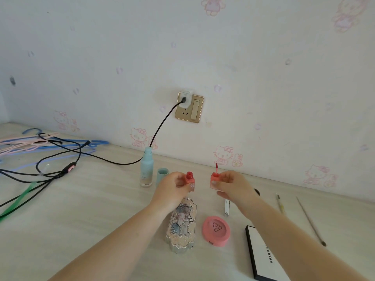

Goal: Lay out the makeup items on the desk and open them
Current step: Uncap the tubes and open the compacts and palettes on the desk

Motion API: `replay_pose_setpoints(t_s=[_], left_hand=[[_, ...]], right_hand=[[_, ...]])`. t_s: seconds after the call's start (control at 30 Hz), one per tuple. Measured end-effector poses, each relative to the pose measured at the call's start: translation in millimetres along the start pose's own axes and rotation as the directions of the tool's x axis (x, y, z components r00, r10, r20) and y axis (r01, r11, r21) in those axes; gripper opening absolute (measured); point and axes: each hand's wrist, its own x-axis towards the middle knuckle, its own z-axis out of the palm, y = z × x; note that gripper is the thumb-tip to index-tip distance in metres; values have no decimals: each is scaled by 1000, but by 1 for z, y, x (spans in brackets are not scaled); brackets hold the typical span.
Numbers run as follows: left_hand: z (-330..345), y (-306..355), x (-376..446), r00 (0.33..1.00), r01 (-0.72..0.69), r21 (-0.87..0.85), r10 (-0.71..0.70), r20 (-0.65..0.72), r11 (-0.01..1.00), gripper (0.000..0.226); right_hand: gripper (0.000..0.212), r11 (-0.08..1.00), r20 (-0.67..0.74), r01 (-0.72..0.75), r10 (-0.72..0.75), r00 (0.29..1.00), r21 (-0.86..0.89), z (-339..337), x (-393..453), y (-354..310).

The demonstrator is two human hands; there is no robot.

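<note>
Now left hand (pixel 172 187) grips bottle (pixel 189 180); right hand (pixel 231 186) — wand cap (pixel 214 178).

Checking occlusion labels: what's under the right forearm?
Under the right forearm lies a white rectangular palette with black edge; its far right part is covered. Partial lettering shows. A small black object peeks out behind the wrist, otherwise hidden.
</note>
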Motion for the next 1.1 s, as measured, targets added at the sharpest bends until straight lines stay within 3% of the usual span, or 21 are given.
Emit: replay_pose_setpoints(t_s=[0.07, 0.43, 0.6, 0.73, 0.83, 0.97, 1.1], left_hand=[[1, -3, 5, 1000, 7, 22, -7, -19, 1000, 12], [-1, -12, 18, 999, 42, 187, -37, -25, 982, 19], [-2, -18, 24, 999, 40, 198, -33, -39, 979, 9], [-2, -19, 25, 999, 34, 237, -31, -14, 971, 9], [-4, -22, 25, 999, 46, 239, -48, 6, 970, 10], [-8, -18, 16, 998, 64, 220, -69, 13, 973, 21], [-19, -13, 6, 988, 156, 251, -148, -49, 955, 50]], right_hand=[[18, 1000, 18, -6, 6, 1000, 4, 12, 6, 2], [22, 948, -10, 34, -39, 999, -317, 39, 34, 26], [21, 913, -15, 25, -34, 999, -407, 39, 41, 31], [31, 894, -2, 15, -18, 1000, -447, 38, 41, 31], [50, 894, 29, 25, -14, 999, -448, 31, 38, 28], [50, 915, 10, 53, -53, 999, -400, 5, 25, 17], [40, 922, -105, 38, -84, 991, -385, -29, 16, 14]])
